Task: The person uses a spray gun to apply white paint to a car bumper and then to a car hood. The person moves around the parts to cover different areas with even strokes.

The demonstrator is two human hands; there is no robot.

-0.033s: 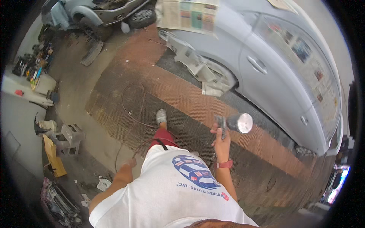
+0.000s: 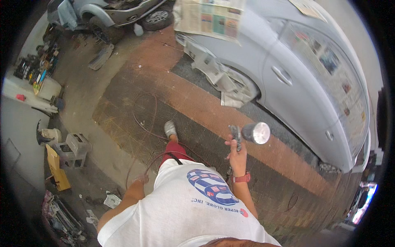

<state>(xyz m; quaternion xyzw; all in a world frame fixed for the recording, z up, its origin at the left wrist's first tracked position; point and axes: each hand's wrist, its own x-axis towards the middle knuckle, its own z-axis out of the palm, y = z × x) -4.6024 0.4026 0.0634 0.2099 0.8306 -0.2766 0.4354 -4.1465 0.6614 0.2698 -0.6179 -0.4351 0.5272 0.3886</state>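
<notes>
My right hand [image 2: 237, 155], with a red watch on its wrist, is closed round the grip of a spray gun [image 2: 235, 138]. A dark round cup [image 2: 257, 132] with a pale, shiny end sits on the gun's right side. Low at my left side, my left hand [image 2: 142, 179] appears closed on a thin reddish air hose [image 2: 155, 161]; its fingers are partly hidden. The hose crosses in front of my legs and also lies looped on the floor. Beyond the gun stands a silver-grey car [image 2: 269, 61], apart from it, its windows and wheel covered with newspaper [image 2: 235, 99].
A second car [image 2: 119, 16] stands at the far left beside a loose wheel [image 2: 157, 19]. Along the left are a grey plastic stool [image 2: 76, 146], a yellow board [image 2: 57, 168] and clutter by the wall. Patterned matting [image 2: 197, 105] covers the floor ahead.
The spray gun and my right hand have shifted slightly left in view. My visible foot has moved a little left, and the cars appear slightly farther right. Both grips look unchanged.
</notes>
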